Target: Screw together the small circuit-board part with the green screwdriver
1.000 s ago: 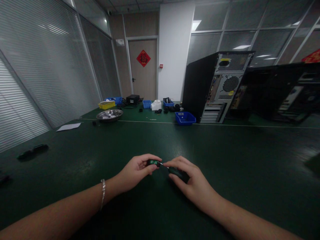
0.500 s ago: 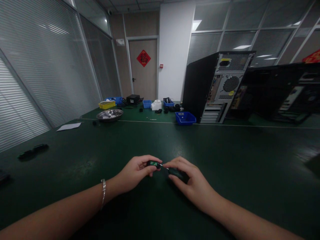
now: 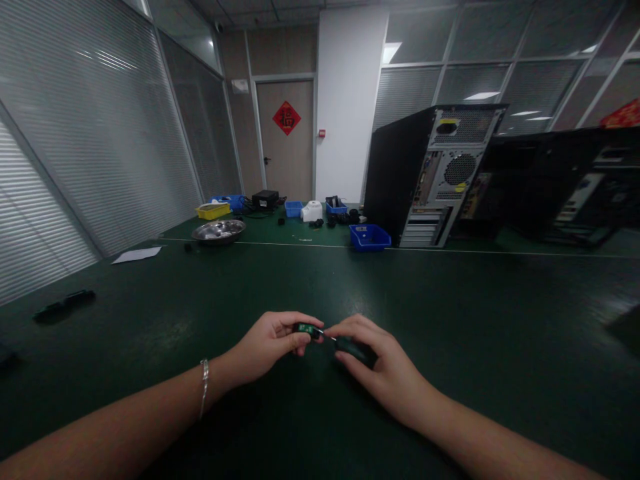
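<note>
Between the thumb and fingers of my left hand [image 3: 277, 337] is a small black part with a green circuit board [image 3: 307, 329]. My right hand [image 3: 383, 360] is wrapped round the dark handle of a screwdriver [image 3: 353, 348]. Its thin metal shaft points left and meets the right end of the small part. The exact contact at the tip is too small to make out. Both hands are low over the dark green table [image 3: 240, 280], close together near the middle of the view.
Farther back stand a metal bowl [image 3: 219, 231], a blue bin [image 3: 370, 237], a yellow tray [image 3: 213, 211] and a white device [image 3: 312, 211]. A computer tower [image 3: 400, 177] rises at the right. White paper [image 3: 137, 255] and a dark object [image 3: 64, 305] lie at the left.
The whole view has shifted very slightly. Both hands keep nearly the same pose, with the small part and the screwdriver still held.
</note>
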Tool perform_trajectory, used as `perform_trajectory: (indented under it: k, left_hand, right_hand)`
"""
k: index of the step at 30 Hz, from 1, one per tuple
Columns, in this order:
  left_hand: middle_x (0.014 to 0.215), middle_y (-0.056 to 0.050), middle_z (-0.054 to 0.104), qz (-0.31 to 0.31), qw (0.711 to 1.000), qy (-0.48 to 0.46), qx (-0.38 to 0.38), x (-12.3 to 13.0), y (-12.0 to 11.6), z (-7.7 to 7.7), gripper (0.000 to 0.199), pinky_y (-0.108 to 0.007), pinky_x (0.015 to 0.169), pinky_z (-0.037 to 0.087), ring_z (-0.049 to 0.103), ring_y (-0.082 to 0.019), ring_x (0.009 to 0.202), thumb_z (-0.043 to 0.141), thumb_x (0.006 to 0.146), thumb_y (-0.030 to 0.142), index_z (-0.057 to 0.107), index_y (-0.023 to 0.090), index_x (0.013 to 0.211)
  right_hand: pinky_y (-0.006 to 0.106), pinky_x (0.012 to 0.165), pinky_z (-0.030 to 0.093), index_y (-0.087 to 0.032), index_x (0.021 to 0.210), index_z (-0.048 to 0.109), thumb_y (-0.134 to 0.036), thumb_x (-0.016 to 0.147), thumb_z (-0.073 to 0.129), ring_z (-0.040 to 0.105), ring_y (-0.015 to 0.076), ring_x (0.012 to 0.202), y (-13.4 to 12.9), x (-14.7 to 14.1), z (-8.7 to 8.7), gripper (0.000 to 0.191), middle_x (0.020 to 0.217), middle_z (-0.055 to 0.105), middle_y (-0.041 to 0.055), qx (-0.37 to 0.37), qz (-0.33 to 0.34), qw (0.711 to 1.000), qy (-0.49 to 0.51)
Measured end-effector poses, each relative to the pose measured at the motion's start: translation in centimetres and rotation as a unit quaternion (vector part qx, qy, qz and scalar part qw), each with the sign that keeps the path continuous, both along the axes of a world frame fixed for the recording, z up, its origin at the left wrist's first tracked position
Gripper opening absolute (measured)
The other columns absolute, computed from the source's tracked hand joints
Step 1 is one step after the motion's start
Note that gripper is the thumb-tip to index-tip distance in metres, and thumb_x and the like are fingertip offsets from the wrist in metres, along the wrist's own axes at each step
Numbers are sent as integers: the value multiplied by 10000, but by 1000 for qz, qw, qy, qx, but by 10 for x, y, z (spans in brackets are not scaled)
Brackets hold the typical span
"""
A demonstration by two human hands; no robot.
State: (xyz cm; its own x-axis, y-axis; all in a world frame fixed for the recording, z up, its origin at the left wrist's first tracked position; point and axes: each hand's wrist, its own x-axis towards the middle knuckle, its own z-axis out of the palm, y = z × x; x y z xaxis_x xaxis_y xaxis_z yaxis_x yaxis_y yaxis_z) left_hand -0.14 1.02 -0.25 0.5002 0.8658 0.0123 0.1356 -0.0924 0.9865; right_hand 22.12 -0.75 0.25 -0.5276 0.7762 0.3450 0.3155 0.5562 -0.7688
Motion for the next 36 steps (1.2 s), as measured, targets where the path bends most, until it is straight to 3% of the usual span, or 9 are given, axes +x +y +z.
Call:
perform_trajectory:
  k: [6,13,18,25,31,36]
  left_hand:
    - [972,-68,647,-33,999,-6,-15,1,-2,2,284,-268,660,424,522,-110,682,573,818,231,621,160,1089]
    - [943,-62,632,-7,999,-40,-17,4,0,-1,262,-258,638,422,519,-100,666,550,842,233,556,146,1089]
    - [891,-51,629,-5,995,-93,-32,5,2,-7,193,-267,641,430,541,-115,694,588,820,227,460,159,947]
    - [809,13,564,2,996,-82,-27,4,2,-5,205,-252,676,417,530,-110,745,654,761,182,521,156,914]
    - [933,-29,587,4,992,-122,-27,2,3,-3,171,-310,823,421,565,-146,880,620,790,168,539,155,940]
    - [1095,-130,594,6,978,-188,-88,2,3,-5,184,-432,930,402,580,-231,1010,588,803,130,502,135,965]
  right_hand:
    - [310,852,449,-246,1126,600,-88,833,557,561,178,958,0,-1,1,335,1010,585,45,0,22,1000,17]
    - [317,840,449,-244,1111,613,-92,836,548,559,187,951,1,-1,1,320,1006,595,47,2,-12,1000,10]
    - [303,818,453,-241,1125,600,-102,845,544,558,180,936,1,0,-2,317,998,591,45,14,-27,999,31]
    - [294,823,452,-245,1138,594,-94,850,537,554,171,943,2,-1,0,331,1008,583,40,8,3,1000,14]
    - [299,820,451,-247,1141,594,-85,844,535,557,172,936,2,-1,-2,344,999,589,38,15,-10,1000,11]
    - [299,826,449,-252,1144,595,-83,836,541,557,176,947,1,-1,-1,355,1007,594,39,23,-14,1000,9]
